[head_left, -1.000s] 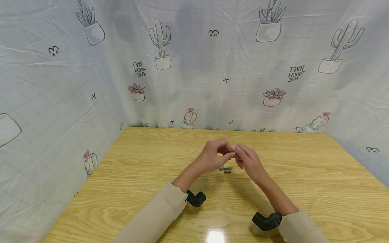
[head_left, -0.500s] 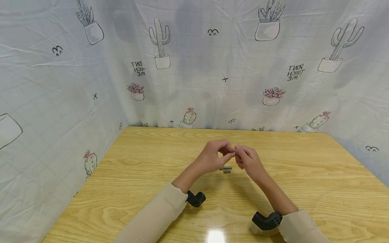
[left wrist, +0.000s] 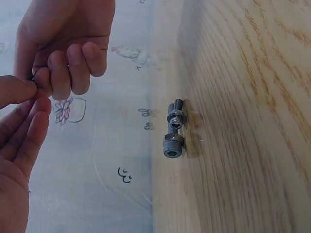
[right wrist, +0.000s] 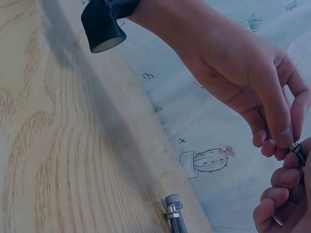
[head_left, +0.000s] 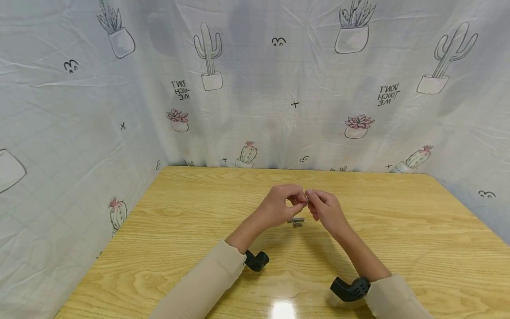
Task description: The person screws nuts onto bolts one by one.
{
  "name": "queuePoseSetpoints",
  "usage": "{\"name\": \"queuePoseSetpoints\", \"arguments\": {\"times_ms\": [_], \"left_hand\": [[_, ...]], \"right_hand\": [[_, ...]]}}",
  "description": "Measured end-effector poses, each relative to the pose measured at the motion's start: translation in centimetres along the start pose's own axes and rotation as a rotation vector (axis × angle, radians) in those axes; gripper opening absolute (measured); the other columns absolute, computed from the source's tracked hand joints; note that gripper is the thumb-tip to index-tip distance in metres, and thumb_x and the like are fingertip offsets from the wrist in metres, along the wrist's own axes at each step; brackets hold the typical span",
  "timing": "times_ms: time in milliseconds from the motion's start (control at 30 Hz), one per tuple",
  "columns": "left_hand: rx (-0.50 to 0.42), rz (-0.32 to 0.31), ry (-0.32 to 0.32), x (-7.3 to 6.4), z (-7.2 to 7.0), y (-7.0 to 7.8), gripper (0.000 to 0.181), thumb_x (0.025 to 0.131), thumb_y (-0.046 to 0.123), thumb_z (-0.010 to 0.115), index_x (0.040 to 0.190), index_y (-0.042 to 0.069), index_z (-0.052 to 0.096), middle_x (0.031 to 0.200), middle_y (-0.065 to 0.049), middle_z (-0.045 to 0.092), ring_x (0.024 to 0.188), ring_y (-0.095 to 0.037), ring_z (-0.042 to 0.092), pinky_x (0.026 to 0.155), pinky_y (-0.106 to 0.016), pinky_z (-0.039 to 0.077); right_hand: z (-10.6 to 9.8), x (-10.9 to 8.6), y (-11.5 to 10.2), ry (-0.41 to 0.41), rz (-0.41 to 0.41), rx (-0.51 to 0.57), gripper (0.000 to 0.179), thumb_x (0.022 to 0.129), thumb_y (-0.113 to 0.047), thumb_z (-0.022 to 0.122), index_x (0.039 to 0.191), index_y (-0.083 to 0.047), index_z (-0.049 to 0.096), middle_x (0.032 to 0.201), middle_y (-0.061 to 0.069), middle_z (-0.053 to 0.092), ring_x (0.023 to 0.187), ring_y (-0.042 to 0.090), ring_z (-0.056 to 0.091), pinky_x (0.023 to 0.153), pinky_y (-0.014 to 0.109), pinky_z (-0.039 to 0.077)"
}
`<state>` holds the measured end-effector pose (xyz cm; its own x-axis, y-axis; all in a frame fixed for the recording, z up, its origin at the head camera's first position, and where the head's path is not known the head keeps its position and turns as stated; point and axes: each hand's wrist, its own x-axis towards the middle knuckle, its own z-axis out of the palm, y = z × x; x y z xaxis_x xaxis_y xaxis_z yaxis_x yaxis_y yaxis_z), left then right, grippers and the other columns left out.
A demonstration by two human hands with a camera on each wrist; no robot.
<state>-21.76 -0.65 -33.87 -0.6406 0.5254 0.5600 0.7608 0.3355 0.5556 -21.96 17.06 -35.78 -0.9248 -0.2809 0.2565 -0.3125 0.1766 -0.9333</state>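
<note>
Above the far half of the table, my left hand (head_left: 277, 207) and right hand (head_left: 328, 213) meet at the fingertips. Between them is a small metal bolt (right wrist: 294, 147), mostly covered by fingers; its silver ring-like end shows in the right wrist view. The left thumb and index finger pinch one end, and the right thumb and fingers grip the other. Below the hands, two bolts lie side by side on the wood. The longer bolt (left wrist: 172, 147) has a socket head with a nut close to it. A shorter bolt (left wrist: 177, 118) carries a washer or nut near its head.
The wooden table (head_left: 191, 212) has a patterned curtain (head_left: 255, 97) along its back and sides. A black wrist mount (head_left: 256, 261) sits on the left forearm, and another black mount (head_left: 350, 290) on the right. Light glares off the near table surface.
The right hand's fingertips have shifted slightly left at the small bolt, and both hands keep their grip on it. The two bolts on the table stay where they were.
</note>
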Motion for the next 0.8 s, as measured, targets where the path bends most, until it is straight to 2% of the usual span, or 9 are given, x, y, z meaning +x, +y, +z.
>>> {"name": "queuePoseSetpoints", "arguments": {"times_ms": [100,267,367,467,567,633,700,800], "left_hand": [[0.007,-0.032,-0.001,0.0,0.0,-0.1,0.009,0.09,0.003,0.066,0.085,0.008,0.061,0.084,-0.004,0.065,0.074,-0.009,0.062,0.069,-0.018,0.054],[0.017,-0.126,-0.003,0.0,0.0,-0.1,0.009,0.091,0.014,0.068,0.093,0.009,0.06,0.084,-0.003,0.065,0.074,-0.007,0.062,0.068,-0.017,0.054],[0.01,-0.164,0.003,0.0,0.0,-0.1,0.01,0.091,0.015,0.068,0.096,0.009,0.061,0.085,-0.003,0.067,0.073,-0.006,0.062,0.067,-0.015,0.053],[0.01,-0.188,0.012,0.0,-0.1,-0.2,0.007,0.091,0.013,0.068,0.094,0.01,0.063,0.085,-0.002,0.067,0.072,-0.005,0.062,0.066,-0.014,0.053],[0.01,-0.221,0.032,-0.1,-0.3,-0.6,0.006,0.09,0.012,0.068,0.093,0.01,0.063,0.085,-0.002,0.067,0.072,-0.005,0.062,0.067,-0.015,0.053],[0.008,-0.259,0.054,-0.1,-0.5,-0.9,0.007,0.09,0.012,0.069,0.092,0.01,0.062,0.084,-0.002,0.067,0.073,-0.005,0.063,0.067,-0.015,0.053],[0.008,-0.303,0.075,-0.2,-0.6,-1.3,0.006,0.09,0.012,0.068,0.091,0.011,0.062,0.084,-0.002,0.067,0.073,-0.006,0.064,0.068,-0.016,0.053],[0.009,-0.359,0.089,-0.3,-0.7,-1.5,0.007,0.09,0.013,0.068,0.089,0.012,0.062,0.084,-0.001,0.067,0.073,-0.005,0.063,0.068,-0.016,0.053]], "right_hand": [[0.0,0.1,0.1,0.007,0.005,-0.023,0.042,0.104,-0.028,0.045,0.076,0.002,0.05,0.059,0.001,0.039,0.05,0.015,0.039,0.048,0.033,0.039],[0.2,0.1,0.0,0.021,0.004,-0.076,0.04,0.104,-0.027,0.044,0.075,-0.003,0.053,0.058,0.003,0.043,0.049,0.021,0.043,0.049,0.029,0.04],[0.5,-0.3,-1.2,0.014,-0.014,-0.105,0.04,0.105,-0.02,0.042,0.075,0.004,0.052,0.056,0.006,0.043,0.049,0.024,0.043,0.05,0.027,0.039],[0.6,-0.4,-1.2,0.013,-0.025,-0.124,0.04,0.105,-0.019,0.042,0.078,0.008,0.054,0.057,0.008,0.044,0.05,0.026,0.044,0.05,0.026,0.039],[0.5,-0.1,-0.2,0.038,-0.029,-0.162,0.037,0.105,-0.026,0.044,0.088,0.003,0.061,0.067,0.011,0.055,0.051,0.022,0.048,0.051,0.027,0.042],[0.4,0.0,0.3,0.059,-0.017,-0.186,0.035,0.104,-0.029,0.046,0.098,0.0,0.064,0.08,0.015,0.062,0.053,0.02,0.051,0.053,0.027,0.043],[0.3,0.1,0.4,0.076,-0.019,-0.203,0.03,0.102,-0.029,0.049,0.106,-0.004,0.065,0.094,0.019,0.065,0.056,0.022,0.054,0.054,0.027,0.045],[0.2,0.2,0.6,0.086,-0.043,-0.223,0.025,0.1,-0.026,0.055,0.109,-0.006,0.066,0.1,0.019,0.065,0.058,0.025,0.056,0.054,0.026,0.046]]}}
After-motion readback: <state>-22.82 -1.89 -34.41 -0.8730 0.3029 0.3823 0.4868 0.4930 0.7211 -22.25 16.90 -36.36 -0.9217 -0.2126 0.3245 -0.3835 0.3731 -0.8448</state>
